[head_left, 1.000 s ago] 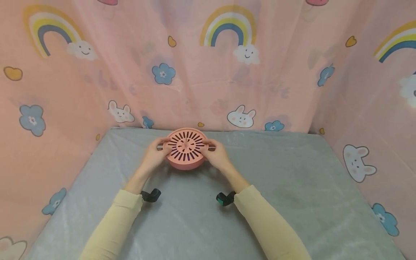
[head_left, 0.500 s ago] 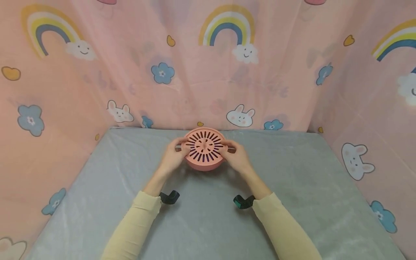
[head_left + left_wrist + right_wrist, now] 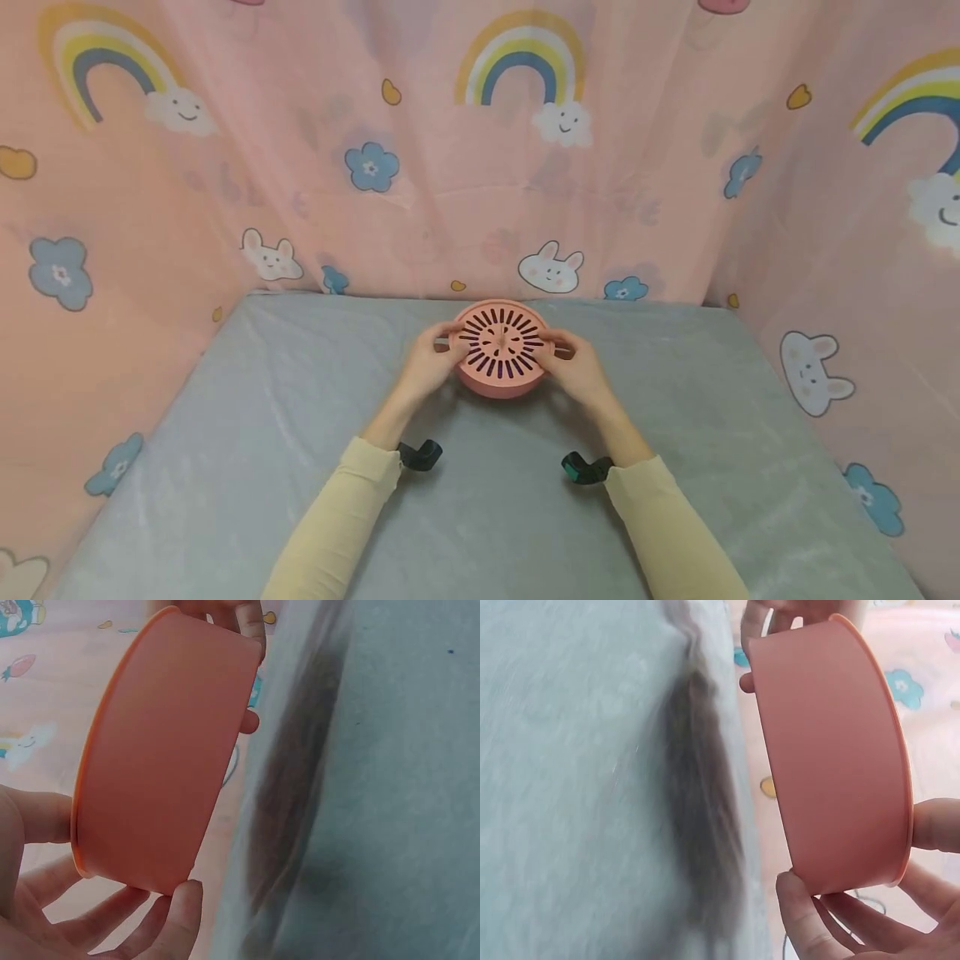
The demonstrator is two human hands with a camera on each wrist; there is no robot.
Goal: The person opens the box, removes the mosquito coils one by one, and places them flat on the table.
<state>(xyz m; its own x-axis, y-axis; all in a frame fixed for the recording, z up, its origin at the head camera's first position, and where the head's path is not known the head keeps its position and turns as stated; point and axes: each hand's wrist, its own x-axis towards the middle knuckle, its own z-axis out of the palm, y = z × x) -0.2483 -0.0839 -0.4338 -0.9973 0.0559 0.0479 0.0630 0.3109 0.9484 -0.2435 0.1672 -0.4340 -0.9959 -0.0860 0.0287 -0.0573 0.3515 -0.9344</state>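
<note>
Both hands hold a round pink box [image 3: 502, 343] near the far edge of the table. Its lid has slots radiating like a fruit slice, with dark purple showing through them. On its left side my left hand [image 3: 431, 358] grips it, the thumb at the lid's rim and other fingers reaching under the bottom edge. My right hand [image 3: 579, 368] grips the opposite side the same way. Both wrist views show the smooth side wall [image 3: 165, 750] raised off the cloth, its shadow below. A thin wire [image 3: 876, 901] shows by the right fingers.
Grey cloth [image 3: 495, 517] covers the table. A pink curtain [image 3: 450, 208] printed with rainbows, rabbits and flowers stands along the back and both sides, close behind the box. Black camera mounts [image 3: 422, 456] stick out at the wrists.
Both hands have moved to the right across the table with the box between them, keeping their grip. The lid still faces up toward the head camera.
</note>
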